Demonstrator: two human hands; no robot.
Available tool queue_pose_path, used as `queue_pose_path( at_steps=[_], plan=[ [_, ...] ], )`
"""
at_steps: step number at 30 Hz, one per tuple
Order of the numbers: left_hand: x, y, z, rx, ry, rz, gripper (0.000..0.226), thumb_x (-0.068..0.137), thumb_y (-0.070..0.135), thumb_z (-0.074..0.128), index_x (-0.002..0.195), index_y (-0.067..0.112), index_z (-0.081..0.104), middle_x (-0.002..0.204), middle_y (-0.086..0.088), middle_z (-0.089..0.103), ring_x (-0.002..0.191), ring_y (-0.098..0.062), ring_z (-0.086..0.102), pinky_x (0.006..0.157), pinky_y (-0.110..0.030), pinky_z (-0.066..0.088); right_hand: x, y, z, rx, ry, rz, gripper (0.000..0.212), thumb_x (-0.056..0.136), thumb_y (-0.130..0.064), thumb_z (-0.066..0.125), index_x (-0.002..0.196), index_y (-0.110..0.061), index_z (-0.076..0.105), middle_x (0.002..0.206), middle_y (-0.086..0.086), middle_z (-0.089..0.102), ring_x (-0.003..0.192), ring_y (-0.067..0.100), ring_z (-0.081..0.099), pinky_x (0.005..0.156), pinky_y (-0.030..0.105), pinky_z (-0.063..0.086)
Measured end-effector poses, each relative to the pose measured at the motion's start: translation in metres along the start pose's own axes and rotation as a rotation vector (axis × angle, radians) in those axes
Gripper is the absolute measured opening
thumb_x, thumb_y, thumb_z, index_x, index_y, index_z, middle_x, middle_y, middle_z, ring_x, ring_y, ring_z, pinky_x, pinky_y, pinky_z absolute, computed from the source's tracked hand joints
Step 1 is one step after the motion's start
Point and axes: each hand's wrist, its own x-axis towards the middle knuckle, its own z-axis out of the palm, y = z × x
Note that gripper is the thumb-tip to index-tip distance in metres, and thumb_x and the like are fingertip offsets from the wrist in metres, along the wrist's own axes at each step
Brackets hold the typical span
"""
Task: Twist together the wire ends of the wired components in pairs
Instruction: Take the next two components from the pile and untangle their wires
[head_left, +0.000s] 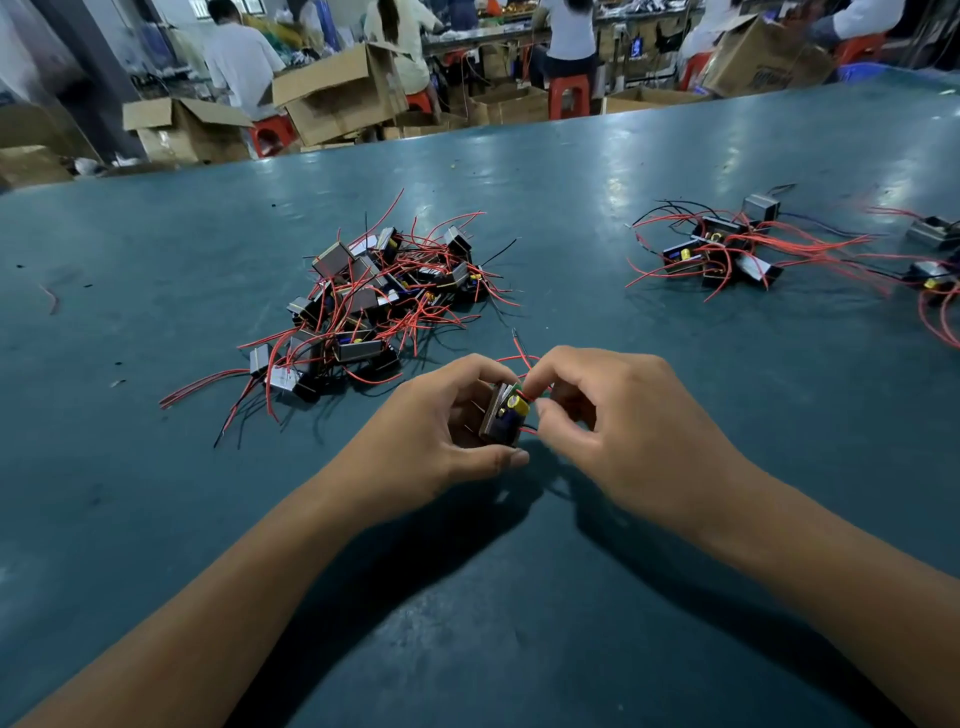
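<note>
A small wired component (503, 415), metal-framed with a yellow and blue part on its face, sits between my two hands just above the green table (467, 597). My left hand (441, 426) grips its body, thumb under it and fingers curled over the top. My right hand (618, 415) pinches its red wires (519, 358) right at the component; the wires loop up behind my fingers. A pile of like components with red and black wires (374, 296) lies beyond my left hand.
A smaller group of wired components (727, 249) lies at the far right, with more (935, 260) at the right edge. Stray wire bits (49, 299) lie at the left. Beyond the table's far edge are cardboard boxes (337, 93), red stools and seated people.
</note>
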Motion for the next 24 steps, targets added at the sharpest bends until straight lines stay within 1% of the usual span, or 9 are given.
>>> queue_pose_path(
  at_steps=[2, 5, 9, 12, 17, 19, 21, 22, 24],
  plan=[
    [-0.0003, -0.0002, 0.0008, 0.019, -0.009, 0.002, 0.049, 0.076, 0.014, 0.085, 0.117, 0.023, 0.060, 0.100, -0.006, 0.071, 0.092, -0.030, 0.071, 0.090, -0.053, 0.055, 0.0005, -0.0009, 0.0000, -0.044, -0.013, -0.018, 0.007, 0.087, -0.018, 0.060, 0.091, -0.020, 0.066, 0.069, -0.008, 0.058, 0.065, 0.020, 0.054, 0.065, 0.042, 0.048],
    [-0.0001, 0.0003, 0.0018, 0.042, -0.016, 0.016, 0.050, 0.077, 0.013, 0.085, 0.119, 0.024, 0.060, 0.100, -0.004, 0.071, 0.092, -0.027, 0.072, 0.089, -0.053, 0.056, 0.0008, -0.0012, -0.0010, -0.104, -0.002, -0.047, 0.010, 0.085, -0.020, 0.057, 0.090, -0.019, 0.067, 0.071, -0.006, 0.057, 0.065, 0.022, 0.053, 0.064, 0.042, 0.048],
    [-0.0009, 0.0013, 0.0030, 0.046, -0.015, 0.044, 0.047, 0.080, 0.012, 0.083, 0.119, 0.024, 0.060, 0.102, -0.004, 0.072, 0.093, -0.025, 0.072, 0.088, -0.053, 0.056, -0.0011, -0.0041, 0.0008, -0.146, -0.020, -0.068, 0.006, 0.088, -0.023, 0.063, 0.090, -0.019, 0.066, 0.074, -0.006, 0.057, 0.068, 0.021, 0.053, 0.063, 0.041, 0.047],
    [-0.0003, 0.0015, 0.0044, 0.041, -0.019, 0.053, 0.046, 0.081, 0.010, 0.082, 0.119, 0.023, 0.060, 0.103, -0.004, 0.072, 0.093, -0.023, 0.073, 0.090, -0.053, 0.056, -0.0009, -0.0035, 0.0026, -0.159, -0.025, -0.064, 0.009, 0.089, -0.027, 0.066, 0.089, -0.019, 0.065, 0.074, -0.006, 0.054, 0.068, 0.020, 0.052, 0.063, 0.040, 0.045],
    [0.0000, -0.0005, 0.0046, 0.019, -0.042, 0.055, 0.046, 0.081, 0.009, 0.080, 0.120, 0.021, 0.059, 0.106, -0.005, 0.071, 0.096, -0.026, 0.072, 0.091, -0.053, 0.055, -0.0002, -0.0032, 0.0053, -0.163, 0.000, -0.072, 0.007, 0.088, -0.025, 0.066, 0.086, -0.018, 0.066, 0.074, -0.007, 0.055, 0.067, 0.021, 0.054, 0.061, 0.041, 0.046],
    [-0.0007, -0.0006, 0.0043, -0.011, -0.067, 0.063, 0.045, 0.083, 0.009, 0.076, 0.122, 0.022, 0.059, 0.107, -0.006, 0.071, 0.097, -0.028, 0.071, 0.092, -0.052, 0.055, -0.0002, -0.0028, 0.0057, -0.160, 0.030, -0.064, 0.006, 0.087, -0.025, 0.067, 0.087, -0.021, 0.063, 0.071, -0.009, 0.054, 0.065, 0.020, 0.053, 0.061, 0.040, 0.047],
    [-0.0007, -0.0003, 0.0053, -0.065, -0.087, 0.054, 0.040, 0.086, 0.009, 0.068, 0.123, 0.021, 0.059, 0.107, -0.011, 0.070, 0.093, -0.033, 0.069, 0.089, -0.050, 0.056, 0.0001, -0.0018, 0.0052, -0.142, 0.059, -0.026, 0.013, 0.085, -0.026, 0.069, 0.091, -0.024, 0.057, 0.067, -0.012, 0.054, 0.065, 0.017, 0.055, 0.060, 0.037, 0.047],
    [-0.0003, -0.0001, 0.0063, -0.098, -0.077, 0.041, 0.036, 0.088, 0.009, 0.064, 0.121, 0.020, 0.060, 0.104, -0.014, 0.070, 0.088, -0.034, 0.069, 0.086, -0.049, 0.057, 0.0002, -0.0017, 0.0051, -0.132, 0.064, -0.011, 0.018, 0.084, -0.028, 0.070, 0.092, -0.026, 0.054, 0.065, -0.013, 0.055, 0.065, 0.016, 0.056, 0.061, 0.037, 0.047],
    [0.0013, 0.0001, 0.0087, -0.147, -0.036, 0.016, 0.027, 0.090, 0.012, 0.058, 0.116, 0.015, 0.062, 0.097, -0.020, 0.068, 0.077, -0.028, 0.070, 0.079, -0.045, 0.060, 0.0006, -0.0029, 0.0058, -0.119, 0.051, -0.006, 0.020, 0.084, -0.029, 0.070, 0.094, -0.027, 0.053, 0.066, -0.014, 0.055, 0.068, 0.014, 0.058, 0.063, 0.037, 0.049]
  ],
)
